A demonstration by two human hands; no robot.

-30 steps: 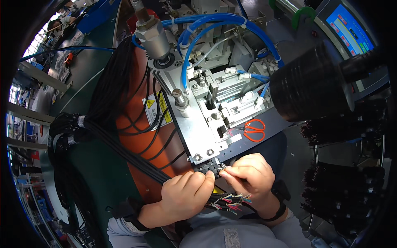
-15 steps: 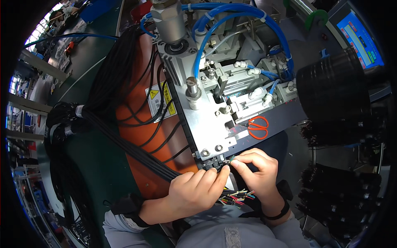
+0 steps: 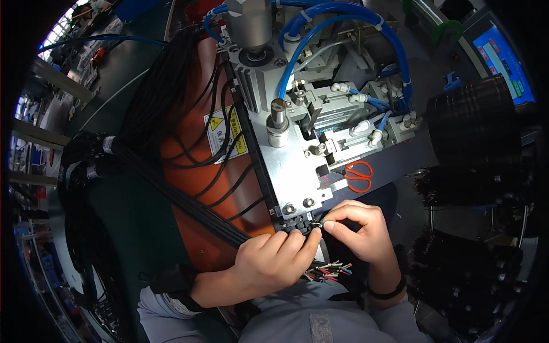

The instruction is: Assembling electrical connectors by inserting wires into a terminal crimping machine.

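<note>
Connector [image 3: 302,224], small and black, sits at lower front edge of metal fixture plate [image 3: 291,171], at end of black cable bundle [image 3: 189,200]. Left hand [image 3: 274,263] pinches it, fingers curled over bundle end. Right hand [image 3: 363,231] pinches small part just beside connector, fingertips nearly touching left's. Coloured wire ends [image 3: 329,270] hang below hands. Orange-handled scissors [image 3: 359,174] lie on plate's right. Blue air hoses [image 3: 337,23] arc above.

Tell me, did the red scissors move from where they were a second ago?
No. The red scissors lie on the same spot beside the metal plate of the machine. Only the head camera shifted, so everything slid together in the picture.
</note>
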